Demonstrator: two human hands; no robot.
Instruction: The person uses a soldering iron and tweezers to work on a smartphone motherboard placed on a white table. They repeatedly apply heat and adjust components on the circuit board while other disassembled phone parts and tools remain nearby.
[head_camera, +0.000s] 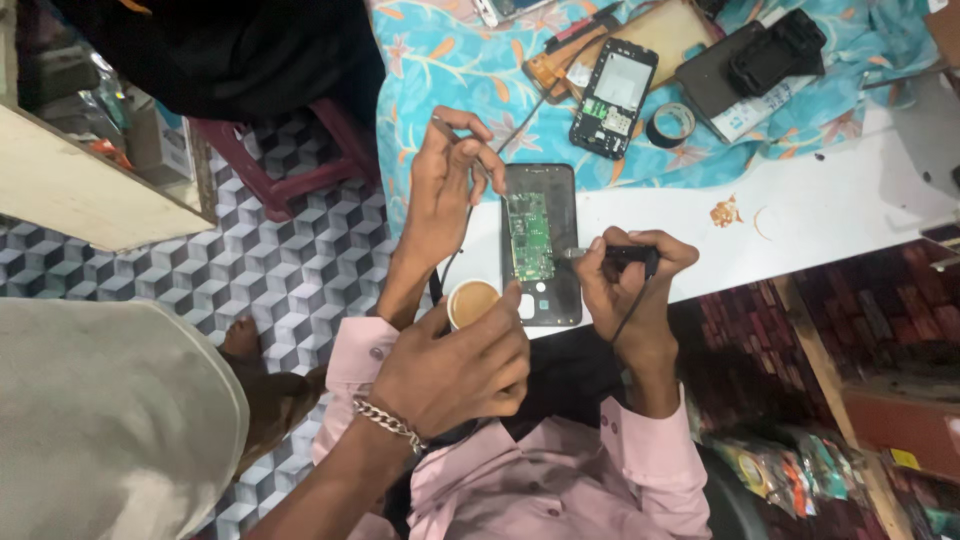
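An opened dark phone (560, 195) lies on the white table edge (820, 210) with a green circuit board (530, 235) showing inside it. My left hand (445, 190) pinches a thin dark wire (520, 120) at the phone's upper left corner. My right hand (630, 285) grips a black pen-shaped soldering tool (615, 254), whose metal tip touches the board's right edge; its cable hangs down past my wrist. Another person's hand (460, 370), wearing a chain bracelet, reaches in from the lower left and holds a small cup of tea (472, 300) next to the phone's lower end.
A turquoise flowered cloth (450, 60) covers the far table and carries a second opened phone (612, 95), a tape roll (670, 124), a wooden board and black devices (775, 55). A red stool (290, 165) stands on the patterned floor at left. A grey-shirted person (100, 420) is at lower left.
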